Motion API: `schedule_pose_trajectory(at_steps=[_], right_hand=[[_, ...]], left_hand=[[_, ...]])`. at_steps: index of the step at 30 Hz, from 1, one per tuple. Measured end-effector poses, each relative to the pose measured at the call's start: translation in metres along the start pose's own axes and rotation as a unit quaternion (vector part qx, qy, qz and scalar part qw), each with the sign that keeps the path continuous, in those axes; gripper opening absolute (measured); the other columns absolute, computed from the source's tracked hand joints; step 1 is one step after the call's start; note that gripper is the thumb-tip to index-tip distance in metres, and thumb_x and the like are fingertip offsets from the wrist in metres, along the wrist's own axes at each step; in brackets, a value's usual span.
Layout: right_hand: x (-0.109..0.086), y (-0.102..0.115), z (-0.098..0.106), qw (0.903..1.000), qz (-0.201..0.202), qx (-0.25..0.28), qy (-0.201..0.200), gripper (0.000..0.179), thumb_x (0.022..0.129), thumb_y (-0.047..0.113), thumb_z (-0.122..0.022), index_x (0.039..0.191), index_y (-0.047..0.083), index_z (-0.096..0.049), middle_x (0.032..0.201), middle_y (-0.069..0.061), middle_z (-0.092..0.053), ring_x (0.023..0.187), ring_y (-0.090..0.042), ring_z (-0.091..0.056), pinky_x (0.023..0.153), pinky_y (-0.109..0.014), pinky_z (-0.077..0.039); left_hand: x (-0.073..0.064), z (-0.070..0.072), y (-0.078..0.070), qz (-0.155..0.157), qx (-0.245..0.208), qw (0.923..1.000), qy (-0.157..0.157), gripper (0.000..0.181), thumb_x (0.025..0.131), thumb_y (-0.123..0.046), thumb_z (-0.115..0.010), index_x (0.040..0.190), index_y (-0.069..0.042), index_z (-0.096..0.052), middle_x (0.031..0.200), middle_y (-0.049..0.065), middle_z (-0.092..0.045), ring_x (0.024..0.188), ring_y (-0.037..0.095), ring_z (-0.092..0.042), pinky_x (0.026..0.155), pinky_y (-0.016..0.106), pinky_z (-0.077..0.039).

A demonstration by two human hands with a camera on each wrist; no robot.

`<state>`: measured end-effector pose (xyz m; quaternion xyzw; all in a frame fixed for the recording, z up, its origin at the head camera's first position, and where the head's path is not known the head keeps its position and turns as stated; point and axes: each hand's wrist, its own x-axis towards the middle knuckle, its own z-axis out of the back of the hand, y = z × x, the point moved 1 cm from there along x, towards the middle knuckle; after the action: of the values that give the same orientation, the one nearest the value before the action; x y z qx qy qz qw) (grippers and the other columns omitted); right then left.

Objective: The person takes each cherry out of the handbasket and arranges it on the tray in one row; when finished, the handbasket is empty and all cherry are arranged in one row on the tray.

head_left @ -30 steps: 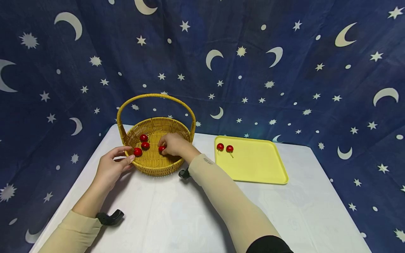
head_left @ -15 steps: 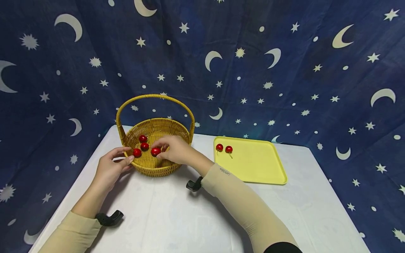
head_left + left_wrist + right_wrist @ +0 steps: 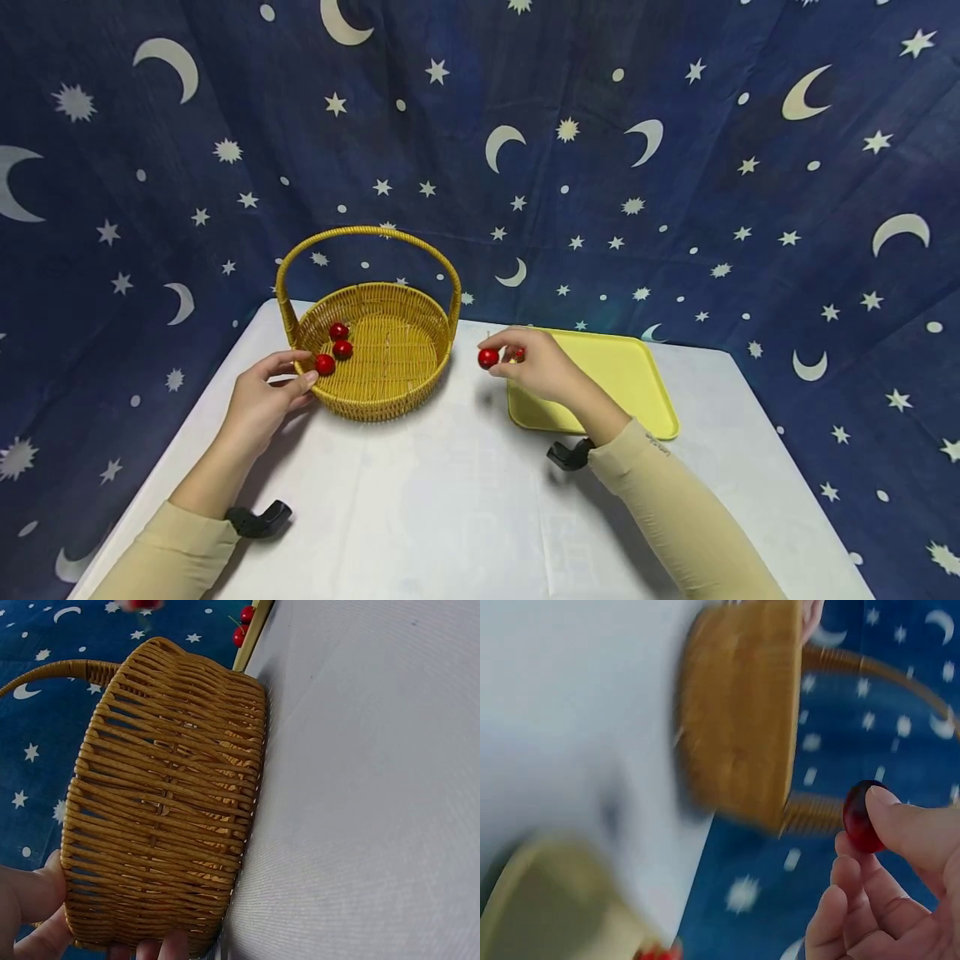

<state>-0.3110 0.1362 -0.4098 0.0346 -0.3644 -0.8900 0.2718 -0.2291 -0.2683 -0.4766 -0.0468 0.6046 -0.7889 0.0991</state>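
A round wicker basket (image 3: 375,410) with a tall arched handle stands on the left of the table. Three red cherries (image 3: 342,349) lie at the left side inside it. My left hand (image 3: 262,400) grips the basket's left rim; in the left wrist view its thumb and fingers (image 3: 174,946) press against the woven wall. Between thumb and fingertips, my right hand (image 3: 536,362) pinches a red cherry (image 3: 488,358) over the white cloth, by the left edge of a yellow tray (image 3: 637,387). The right hand hides most of the cherries on that tray.
A white cloth (image 3: 450,500) covers the table. Dark blue fabric (image 3: 675,250) with moons and stars hangs behind it and at both sides. Each wrist wears a black camera mount (image 3: 258,518). The basket handle (image 3: 367,230) arches high over the basket.
My right hand has lifted a cherry out of the basket and carried it right to the tray's left edge. The left hand stays on the basket's rim.
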Motion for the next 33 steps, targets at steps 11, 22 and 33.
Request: schedule_pose_trajectory(at_steps=[11, 22, 33], right_hand=[[-0.023, -0.108, 0.046, 0.9869, -0.122, -0.098, -0.036, 0.034, 0.095, 0.012, -0.082, 0.129, 0.014, -0.078, 0.128, -0.008, -0.076, 0.101, -0.027, -0.067, 0.084, -0.035, -0.055], [-0.025, -0.154, 0.039, 0.9774, -0.183, -0.106, -0.001, 0.033, 0.1, 0.009, -0.075, 0.133, 0.012, -0.075, 0.123, -0.012, -0.075, 0.11, -0.033, -0.067, 0.1, -0.05, -0.059], [-0.017, -0.151, 0.04, 0.9842, -0.156, -0.085, 0.001, 0.038, 0.098, 0.004, -0.075, 0.136, 0.007, -0.072, 0.128, -0.019, -0.073, 0.116, -0.038, -0.069, 0.107, -0.056, -0.058]], left_hand=[[-0.001, 0.0, 0.0, 0.011, -0.013, 0.9999, -0.001, 0.052, 0.104, -0.017, -0.074, 0.15, -0.001, -0.056, 0.141, 0.024, -0.052, 0.089, -0.004, -0.066, 0.082, 0.022, -0.067], [0.002, -0.002, -0.004, 0.003, -0.009, 0.9998, 0.016, 0.05, 0.104, -0.016, -0.073, 0.15, -0.001, -0.058, 0.142, 0.026, -0.053, 0.091, -0.003, -0.067, 0.084, 0.025, -0.068], [0.003, 0.001, 0.003, 0.005, -0.004, 1.0, 0.004, 0.05, 0.104, -0.013, -0.072, 0.151, -0.002, -0.057, 0.141, 0.022, -0.054, 0.091, -0.005, -0.065, 0.082, 0.023, -0.068]])
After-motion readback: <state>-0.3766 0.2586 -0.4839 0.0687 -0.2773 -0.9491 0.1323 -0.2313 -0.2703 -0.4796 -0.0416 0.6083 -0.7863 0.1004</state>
